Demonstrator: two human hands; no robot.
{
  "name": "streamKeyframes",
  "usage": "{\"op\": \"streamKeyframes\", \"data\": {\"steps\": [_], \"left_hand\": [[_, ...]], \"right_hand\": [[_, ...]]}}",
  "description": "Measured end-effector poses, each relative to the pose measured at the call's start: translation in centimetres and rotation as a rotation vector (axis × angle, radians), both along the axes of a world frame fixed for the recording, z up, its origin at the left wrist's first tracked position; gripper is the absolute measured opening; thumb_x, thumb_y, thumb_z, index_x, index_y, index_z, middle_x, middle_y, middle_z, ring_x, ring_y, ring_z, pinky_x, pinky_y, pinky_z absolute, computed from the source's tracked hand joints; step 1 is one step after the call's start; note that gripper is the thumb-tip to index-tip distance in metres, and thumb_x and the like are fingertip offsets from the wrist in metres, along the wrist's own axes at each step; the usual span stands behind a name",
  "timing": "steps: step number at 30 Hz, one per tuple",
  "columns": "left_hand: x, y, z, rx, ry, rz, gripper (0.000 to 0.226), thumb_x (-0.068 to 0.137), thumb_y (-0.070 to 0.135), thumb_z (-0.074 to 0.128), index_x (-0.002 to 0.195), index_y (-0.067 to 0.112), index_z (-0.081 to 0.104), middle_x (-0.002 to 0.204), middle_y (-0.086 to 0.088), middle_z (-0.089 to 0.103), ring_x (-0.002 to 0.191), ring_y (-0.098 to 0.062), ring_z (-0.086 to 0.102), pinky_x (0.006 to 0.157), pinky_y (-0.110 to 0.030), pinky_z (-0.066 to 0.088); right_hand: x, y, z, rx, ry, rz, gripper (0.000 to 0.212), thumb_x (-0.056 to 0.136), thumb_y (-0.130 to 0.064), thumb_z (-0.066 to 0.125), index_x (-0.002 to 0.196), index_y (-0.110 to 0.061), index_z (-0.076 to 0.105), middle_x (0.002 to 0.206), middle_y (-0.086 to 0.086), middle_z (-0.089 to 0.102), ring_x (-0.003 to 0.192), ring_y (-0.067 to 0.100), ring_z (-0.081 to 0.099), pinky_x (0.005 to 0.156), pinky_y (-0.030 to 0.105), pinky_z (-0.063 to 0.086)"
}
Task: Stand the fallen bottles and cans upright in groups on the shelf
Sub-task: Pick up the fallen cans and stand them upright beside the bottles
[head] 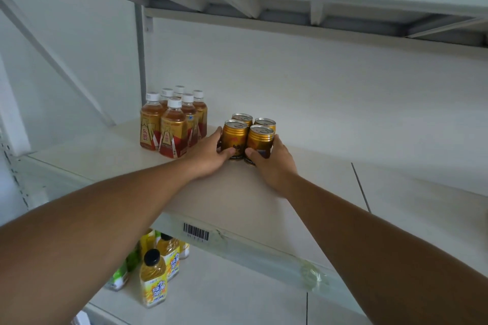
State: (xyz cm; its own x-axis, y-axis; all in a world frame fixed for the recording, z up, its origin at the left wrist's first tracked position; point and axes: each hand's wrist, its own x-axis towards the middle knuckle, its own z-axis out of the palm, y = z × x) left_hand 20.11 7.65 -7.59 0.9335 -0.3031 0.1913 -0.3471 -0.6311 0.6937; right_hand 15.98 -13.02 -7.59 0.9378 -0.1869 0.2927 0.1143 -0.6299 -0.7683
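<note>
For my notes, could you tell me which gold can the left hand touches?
The front-left can: the left hand wraps it, while the right hand holds the front-right can.

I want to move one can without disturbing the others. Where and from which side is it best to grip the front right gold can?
Probably grip the front right gold can round its lower body from the front and right, where the right hand already wraps it. It stands upright, with other cans tight against its left and back.

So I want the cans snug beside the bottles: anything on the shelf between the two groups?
Nothing visible but the left hand itself, lying between the bottles and the cans; the shelf there looks bare.
</note>
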Motion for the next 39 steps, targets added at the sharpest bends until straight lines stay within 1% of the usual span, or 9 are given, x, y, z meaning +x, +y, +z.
{"op": "streamKeyframes", "data": {"steps": [2, 5, 9, 13, 24, 29, 34, 37, 39], "left_hand": [[-0.7, 0.5, 0.3, -0.003, 0.021, -0.005, 0.098, 0.100, 0.059, 0.065, 0.174, 0.033, 0.006, 0.180, 0.004, 0.024, 0.163, -0.021, 0.029, 0.131, -0.054, 0.027], [-1.7, 1.9, 0.5, 0.115, -0.043, 0.028, 0.102, 0.100, 0.061, 0.062, 0.174, 0.029, 0.000, 0.182, 0.002, 0.014, 0.165, -0.021, 0.021, 0.131, -0.050, 0.025], [-3.5, 4.1, 0.4, 0.316, -0.128, 0.059, 0.101, 0.100, 0.072, 0.050, 0.173, 0.029, -0.006, 0.183, 0.001, -0.004, 0.168, -0.022, 0.007, 0.131, -0.048, 0.019], [-5.5, 4.4, 0.6, 0.425, -0.144, 0.035, 0.098, 0.098, 0.078, 0.043, 0.173, 0.028, 0.004, 0.183, 0.000, 0.006, 0.166, -0.025, 0.018, 0.129, -0.053, 0.029], [-13.4, 0.0, 4.2, 0.546, -0.159, 0.085, 0.098, 0.092, 0.092, 0.032, 0.172, 0.038, 0.013, 0.181, 0.001, 0.018, 0.164, -0.028, 0.026, 0.124, -0.056, 0.034], [-18.5, -7.3, 5.8, 0.575, -0.216, 0.042, 0.095, 0.092, 0.090, 0.033, 0.169, 0.035, 0.024, 0.177, -0.001, 0.031, 0.155, -0.032, 0.042, 0.116, -0.049, 0.043], [-23.6, -16.4, 5.3, 0.551, -0.224, -0.027, 0.097, 0.090, 0.090, 0.038, 0.169, 0.036, 0.025, 0.177, 0.001, 0.030, 0.152, -0.028, 0.047, 0.116, -0.043, 0.043], [-26.5, -22.0, 4.6, 0.566, -0.226, -0.125, 0.101, 0.087, 0.090, 0.035, 0.170, 0.032, 0.025, 0.176, 0.000, 0.031, 0.157, -0.026, 0.040, 0.123, -0.046, 0.038], [-28.1, -25.0, 4.5, 0.583, -0.230, -0.164, 0.106, 0.082, 0.093, 0.031, 0.169, 0.033, 0.023, 0.176, 0.002, 0.030, 0.160, -0.025, 0.036, 0.124, -0.047, 0.037]], "right_hand": [[-0.4, -0.4, 0.4, 0.029, 0.026, 0.011, 0.082, 0.091, -0.059, 0.074, 0.156, -0.026, 0.037, 0.152, 0.004, 0.049, 0.124, 0.019, 0.054, 0.096, 0.036, 0.045], [-1.4, -2.0, 1.0, -0.130, 0.074, 0.011, 0.109, 0.090, -0.071, 0.066, 0.170, -0.021, 0.012, 0.172, 0.003, 0.022, 0.154, 0.027, 0.032, 0.114, 0.043, 0.037], [-4.1, -5.4, 1.2, -0.474, 0.070, -0.020, 0.113, 0.086, -0.086, 0.053, 0.170, -0.024, 0.011, 0.174, 0.000, 0.019, 0.157, 0.026, 0.024, 0.118, 0.048, 0.035], [-7.3, -9.0, 1.2, -0.766, 0.106, -0.071, 0.111, 0.082, -0.096, 0.038, 0.169, -0.032, 0.014, 0.175, -0.003, 0.019, 0.157, 0.026, 0.023, 0.119, 0.050, 0.034], [-18.3, -15.9, 3.6, -0.763, 0.167, -0.139, 0.105, 0.085, -0.094, 0.036, 0.167, -0.031, 0.023, 0.173, 0.000, 0.025, 0.156, 0.029, 0.029, 0.117, 0.055, 0.039], [-25.6, -22.3, 4.3, -0.753, 0.162, -0.143, 0.101, 0.090, -0.089, 0.039, 0.168, -0.027, 0.023, 0.173, 0.003, 0.026, 0.155, 0.032, 0.029, 0.118, 0.054, 0.036], [-32.1, -29.2, 4.1, -0.750, 0.141, -0.217, 0.101, 0.089, -0.089, 0.041, 0.166, -0.024, 0.031, 0.169, 0.008, 0.033, 0.156, 0.034, 0.028, 0.122, 0.053, 0.031], [-36.0, -32.6, 3.6, -0.717, 0.143, -0.248, 0.099, 0.088, -0.089, 0.044, 0.164, -0.028, 0.031, 0.172, 0.001, 0.026, 0.159, 0.030, 0.020, 0.121, 0.055, 0.033], [-38.1, -34.6, 3.4, -0.707, 0.143, -0.256, 0.098, 0.087, -0.089, 0.045, 0.164, -0.029, 0.031, 0.172, 0.001, 0.026, 0.156, 0.030, 0.026, 0.116, 0.055, 0.040]]}}
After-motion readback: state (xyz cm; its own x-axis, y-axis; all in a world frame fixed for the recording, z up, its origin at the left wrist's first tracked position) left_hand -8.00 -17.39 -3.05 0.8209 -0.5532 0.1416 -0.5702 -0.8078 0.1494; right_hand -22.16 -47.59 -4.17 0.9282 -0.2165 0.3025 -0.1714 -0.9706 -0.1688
